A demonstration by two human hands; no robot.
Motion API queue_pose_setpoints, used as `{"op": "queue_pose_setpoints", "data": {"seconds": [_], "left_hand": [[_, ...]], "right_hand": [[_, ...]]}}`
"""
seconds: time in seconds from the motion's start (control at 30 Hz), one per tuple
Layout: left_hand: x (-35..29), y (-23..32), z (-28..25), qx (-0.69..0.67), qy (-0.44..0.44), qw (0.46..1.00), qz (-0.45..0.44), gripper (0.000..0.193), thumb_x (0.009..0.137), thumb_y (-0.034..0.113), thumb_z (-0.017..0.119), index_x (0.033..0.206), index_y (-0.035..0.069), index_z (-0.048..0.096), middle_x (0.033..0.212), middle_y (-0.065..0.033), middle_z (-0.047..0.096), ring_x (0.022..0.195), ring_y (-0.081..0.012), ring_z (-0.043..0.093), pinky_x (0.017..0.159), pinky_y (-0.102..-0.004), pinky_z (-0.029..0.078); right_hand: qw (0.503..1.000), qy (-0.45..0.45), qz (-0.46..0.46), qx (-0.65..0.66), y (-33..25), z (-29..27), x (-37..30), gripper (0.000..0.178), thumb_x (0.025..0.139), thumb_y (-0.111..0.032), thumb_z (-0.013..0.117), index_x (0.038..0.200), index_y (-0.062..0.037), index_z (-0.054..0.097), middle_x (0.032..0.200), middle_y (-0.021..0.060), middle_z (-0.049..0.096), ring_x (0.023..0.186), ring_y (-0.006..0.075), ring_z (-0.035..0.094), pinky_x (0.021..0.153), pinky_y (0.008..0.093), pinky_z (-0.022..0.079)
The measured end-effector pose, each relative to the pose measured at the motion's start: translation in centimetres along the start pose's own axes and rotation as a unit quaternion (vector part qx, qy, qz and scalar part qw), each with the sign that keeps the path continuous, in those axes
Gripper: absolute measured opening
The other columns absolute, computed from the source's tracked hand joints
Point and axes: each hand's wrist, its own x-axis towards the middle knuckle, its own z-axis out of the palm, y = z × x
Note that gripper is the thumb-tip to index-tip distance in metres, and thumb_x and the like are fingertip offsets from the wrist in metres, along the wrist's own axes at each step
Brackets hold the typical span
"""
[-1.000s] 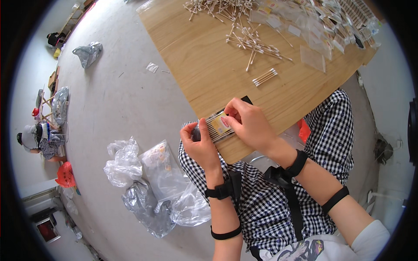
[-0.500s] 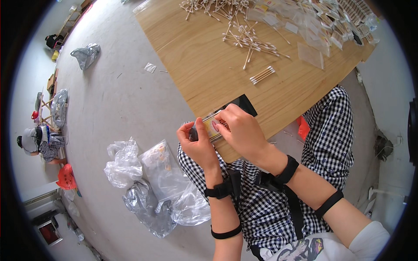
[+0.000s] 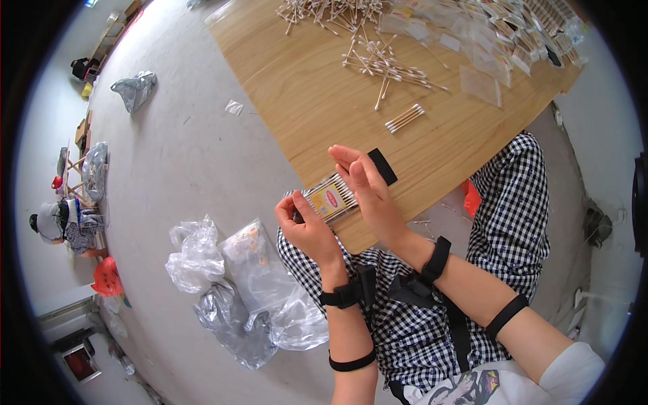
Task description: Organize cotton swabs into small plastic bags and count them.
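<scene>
My left hand (image 3: 307, 229) is closed on one end of a clear packet of cotton swabs (image 3: 331, 200) with a yellow label, thumb along its edge. The packet lies at the near left corner of the wooden table (image 3: 297, 115). Its white swab tips show at the end by my right hand (image 3: 368, 192). That hand is open, fingers stretched out, upright beside the packet's end. Just beyond its fingers is a flat black piece (image 3: 383, 167), partly hidden by the hand. A short row of several swabs (image 3: 405, 118) lies farther up the table.
Loose swabs (image 3: 388, 64) are heaped toward the far side. Clear bags and filled packets (image 3: 499, 40) pile up at the far right. Plastic bags (image 3: 250, 277) lie on the floor at left. Another person (image 3: 67, 226) sits at the far left.
My right hand has come off the packet's face and opened, moving up to its end; the label now shows. My left hand keeps its hold.
</scene>
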Motion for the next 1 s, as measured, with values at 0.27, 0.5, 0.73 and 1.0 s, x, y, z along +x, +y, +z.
{"op": "queue_pose_setpoints", "data": {"seconds": [0.27, 0.5, 0.73, 1.0], "left_hand": [[0.6, -0.5, -0.1, 0.039, -0.032, 0.999, 0.007, 0.029, 0.099, 0.026, 0.062, 0.097, -0.002, 0.057, 0.086, -0.005, 0.061, 0.078, -0.0113, 0.056, 0.07, -0.0257, 0.047], [1.4, 3.9, -1.7, 0.336, -0.045, 0.922, 0.187, 0.046, 0.089, 0.018, 0.07, 0.127, -0.004, 0.056, 0.128, -0.0221, 0.056, 0.122, -0.038, 0.05, 0.105, -0.0474, 0.037], [1.2, 9.9, 7.3, 0.274, -0.259, 0.89, 0.257, 0.028, 0.088, 0.011, 0.069, 0.113, 0.002, 0.063, 0.111, -0.0163, 0.067, 0.106, -0.0318, 0.064, 0.091, -0.039, 0.05], [3.1, 11.3, 17.4, 0.437, -0.318, 0.751, 0.379, 0.058, 0.082, 0.005, 0.067, 0.138, 0.016, 0.058, 0.11, -0.0147, 0.054, 0.105, -0.0322, 0.053, 0.092, -0.0408, 0.046]], "right_hand": [[0.999, -0.047, 0.021, 0.007, -2.0, -0.7, 0.5, 0.065, 0.103, -0.053, 0.043, 0.14, 0.0006, 0.044, 0.142, 0.0165, 0.049, 0.135, 0.0218, 0.043, 0.111, 0.0337, 0.034], [0.91, -0.051, -0.238, -0.334, -4.8, -11.1, 5.4, 0.044, 0.088, -0.005, 0.06, 0.132, -0.0027, 0.053, 0.131, 0.0168, 0.057, 0.13, 0.0365, 0.049, 0.111, 0.0435, 0.038], [0.721, -0.121, -0.363, -0.578, -4.6, -16.0, 6.3, 0.02, 0.08, -0.012, 0.061, 0.1, -0.0069, 0.067, 0.105, 0.0054, 0.066, 0.11, 0.0225, 0.06, 0.102, 0.0362, 0.044], [0.686, -0.129, -0.355, -0.622, -6.7, -17.8, 7.0, 0.005, 0.075, -0.017, 0.064, 0.075, -0.012, 0.066, 0.084, -0.0013, 0.063, 0.094, 0.0175, 0.059, 0.091, 0.0308, 0.046]]}}
